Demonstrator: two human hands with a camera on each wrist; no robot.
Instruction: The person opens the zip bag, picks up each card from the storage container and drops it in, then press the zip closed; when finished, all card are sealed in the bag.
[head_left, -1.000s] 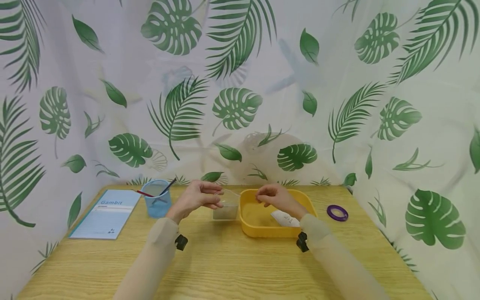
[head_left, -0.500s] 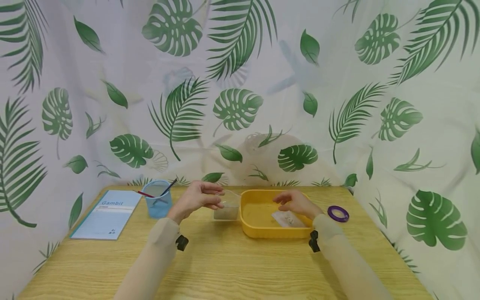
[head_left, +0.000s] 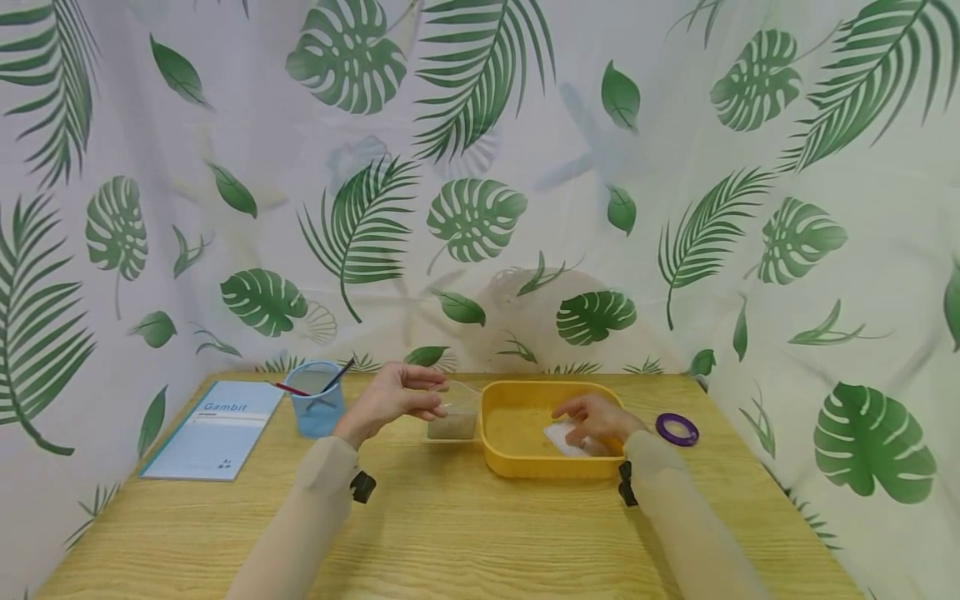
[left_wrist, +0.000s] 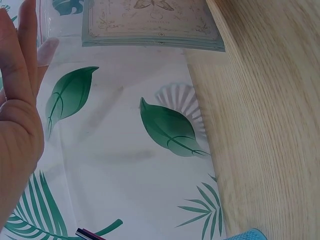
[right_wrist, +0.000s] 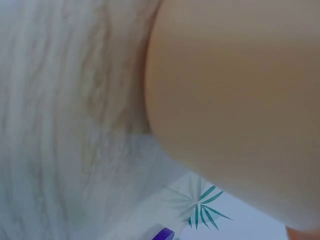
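Observation:
My left hand [head_left: 396,395] pinches the top of a clear plastic bag [head_left: 457,396], which hangs left of the yellow tray [head_left: 517,468]. Inside its lower part is a stack of printed cards [left_wrist: 152,25] with a butterfly design, seen in the left wrist view. My right hand [head_left: 600,419] reaches down into the tray with its fingers spread. Its thumb and fingertips are right at a white packet [head_left: 558,435] lying on the tray floor, and they cover part of the packet's markings.
A blue mesh pen cup [head_left: 318,415] with a few pencils stands left of my left hand, beside a light blue notebook [head_left: 213,433]. A purple ring-shaped roll [head_left: 677,429] lies right of the tray. A leaf-print curtain [head_left: 480,217] closes off the table's back.
My right hand has moved right and then down onto the white packet in the tray. The left hand and the clear bag have stayed in place.

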